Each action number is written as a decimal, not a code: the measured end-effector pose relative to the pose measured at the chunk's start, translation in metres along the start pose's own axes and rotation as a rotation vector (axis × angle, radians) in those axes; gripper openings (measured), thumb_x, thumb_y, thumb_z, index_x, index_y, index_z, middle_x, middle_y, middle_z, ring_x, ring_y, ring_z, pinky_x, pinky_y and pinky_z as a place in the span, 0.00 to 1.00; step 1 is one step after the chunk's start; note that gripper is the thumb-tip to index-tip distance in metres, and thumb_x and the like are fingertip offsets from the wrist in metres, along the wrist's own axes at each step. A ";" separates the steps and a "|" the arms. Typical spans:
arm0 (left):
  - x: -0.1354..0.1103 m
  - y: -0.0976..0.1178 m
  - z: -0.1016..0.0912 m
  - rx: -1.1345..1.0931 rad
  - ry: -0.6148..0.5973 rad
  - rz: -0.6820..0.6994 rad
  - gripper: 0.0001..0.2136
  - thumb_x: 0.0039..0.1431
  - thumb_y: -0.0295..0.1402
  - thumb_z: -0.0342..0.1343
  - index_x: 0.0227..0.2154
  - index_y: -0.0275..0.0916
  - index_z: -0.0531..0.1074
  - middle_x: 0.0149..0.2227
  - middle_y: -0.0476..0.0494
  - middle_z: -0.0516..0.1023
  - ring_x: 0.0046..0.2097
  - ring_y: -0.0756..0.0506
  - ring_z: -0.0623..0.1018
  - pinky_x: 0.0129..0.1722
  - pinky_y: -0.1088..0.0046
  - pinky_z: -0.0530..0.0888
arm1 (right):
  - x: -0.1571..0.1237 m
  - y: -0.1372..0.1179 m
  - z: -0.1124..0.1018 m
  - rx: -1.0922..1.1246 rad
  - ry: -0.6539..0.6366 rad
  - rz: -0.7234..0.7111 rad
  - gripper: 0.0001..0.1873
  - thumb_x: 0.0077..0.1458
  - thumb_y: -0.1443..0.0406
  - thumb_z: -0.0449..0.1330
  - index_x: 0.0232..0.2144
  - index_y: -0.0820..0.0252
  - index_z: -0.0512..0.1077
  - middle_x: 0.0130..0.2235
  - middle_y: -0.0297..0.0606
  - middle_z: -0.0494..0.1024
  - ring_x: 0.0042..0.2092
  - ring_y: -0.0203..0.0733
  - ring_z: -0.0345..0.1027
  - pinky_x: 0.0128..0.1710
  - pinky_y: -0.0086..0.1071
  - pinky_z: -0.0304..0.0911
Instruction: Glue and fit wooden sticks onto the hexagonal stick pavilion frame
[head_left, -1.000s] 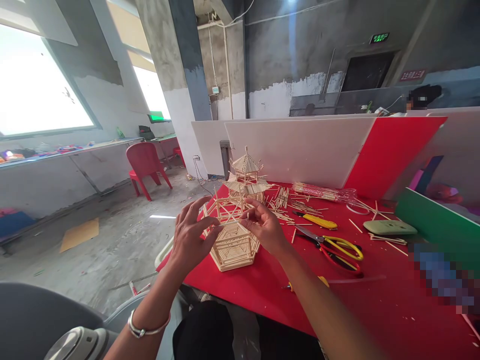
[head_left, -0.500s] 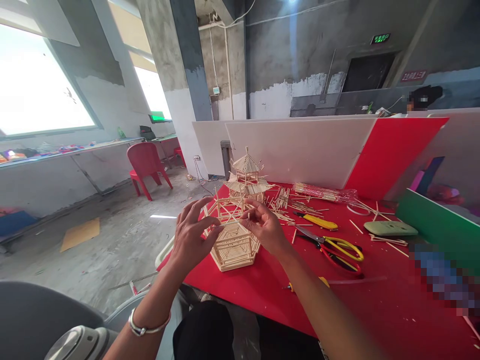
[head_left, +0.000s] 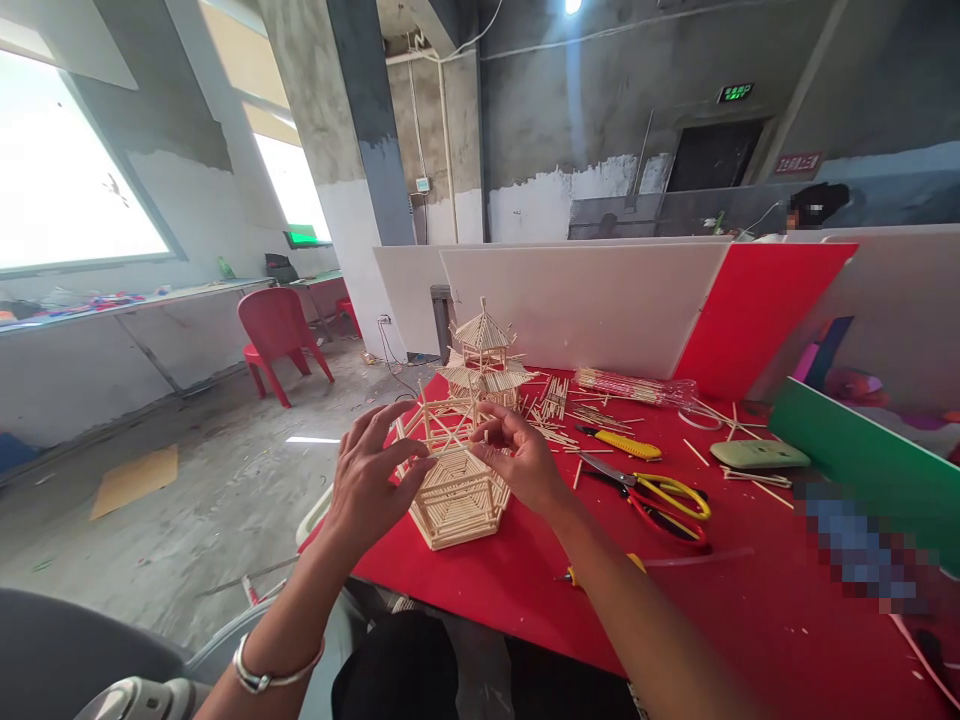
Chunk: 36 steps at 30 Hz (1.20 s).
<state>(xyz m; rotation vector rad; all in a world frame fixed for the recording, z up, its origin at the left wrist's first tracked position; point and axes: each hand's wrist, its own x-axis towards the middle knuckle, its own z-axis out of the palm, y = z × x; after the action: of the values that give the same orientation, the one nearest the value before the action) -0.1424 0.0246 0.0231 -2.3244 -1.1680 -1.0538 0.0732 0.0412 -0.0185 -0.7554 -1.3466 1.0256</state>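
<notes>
A hexagonal base built of thin wooden sticks (head_left: 455, 500) sits on the red table (head_left: 720, 600) near its front left corner. My left hand (head_left: 369, 480) touches its left side, thumb and forefinger pinched on an upright stick. My right hand (head_left: 523, 458) is at its right side, fingertips pinched on a thin stick above the base. Behind it stands a stick frame (head_left: 442, 420), and further back a finished stick pavilion (head_left: 484, 358).
Loose sticks (head_left: 559, 410) lie scattered behind the hands. A yellow utility knife (head_left: 622, 443), yellow and red scissors (head_left: 660, 495) and a pale green case (head_left: 759, 455) lie to the right. White and red boards (head_left: 637, 300) stand along the table's far edge. A red chair (head_left: 277, 330) stands on the floor.
The camera has shifted slightly, so everything sits a little lower and to the left. Both hands stay pinched at the stick base, hardly moved.
</notes>
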 end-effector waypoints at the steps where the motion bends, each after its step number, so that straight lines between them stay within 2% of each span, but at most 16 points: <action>1: 0.000 0.000 0.000 0.001 -0.004 -0.002 0.05 0.61 0.34 0.60 0.29 0.43 0.78 0.59 0.39 0.73 0.58 0.33 0.70 0.52 0.51 0.69 | 0.000 0.000 0.000 -0.006 0.002 -0.001 0.25 0.51 0.62 0.68 0.53 0.52 0.70 0.36 0.31 0.77 0.38 0.38 0.71 0.44 0.35 0.67; 36: -0.001 0.000 -0.003 -0.013 -0.027 0.006 0.06 0.62 0.33 0.59 0.30 0.43 0.78 0.58 0.39 0.73 0.58 0.34 0.69 0.52 0.49 0.70 | -0.002 0.000 0.001 -0.018 0.013 0.018 0.26 0.50 0.62 0.67 0.52 0.53 0.71 0.34 0.30 0.77 0.38 0.38 0.73 0.44 0.35 0.68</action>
<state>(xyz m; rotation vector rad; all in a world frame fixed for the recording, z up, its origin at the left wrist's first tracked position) -0.1443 0.0223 0.0244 -2.3571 -1.1668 -1.0344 0.0724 0.0397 -0.0190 -0.7880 -1.3414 1.0220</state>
